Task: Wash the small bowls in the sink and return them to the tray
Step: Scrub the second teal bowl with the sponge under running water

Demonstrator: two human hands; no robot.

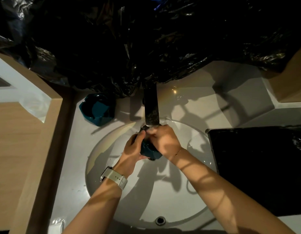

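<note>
- Nearest the camera, a small round metal overflow hole (160, 220) is sitting in the near wall of the round white ceramic sink (102, 166), below both forearms.
- The left wrist is wearing a pale-strapped watch (113, 178), and the right wrist a thin chain bracelet (177, 152).
- The left hand (132, 152) is curling round a small teal faceted bowl (148, 150) from its left side, over the basin.
- The right hand (163, 141) is gripping the same bowl from the right, fingers reaching up under the spout.
- To the right of the hands, a flat black rectangular tray (257, 166) is lying on the white worktop (247, 107).
- Just beyond the fingers, a dark flat metal tap (151, 108) is reaching over the sink.
- Further out, left of the hands, more teal faceted bowls (98, 111) are sitting stacked on the worktop.
- Farthest, crumpled black plastic sheeting (146, 39) is hanging over the back.
</note>
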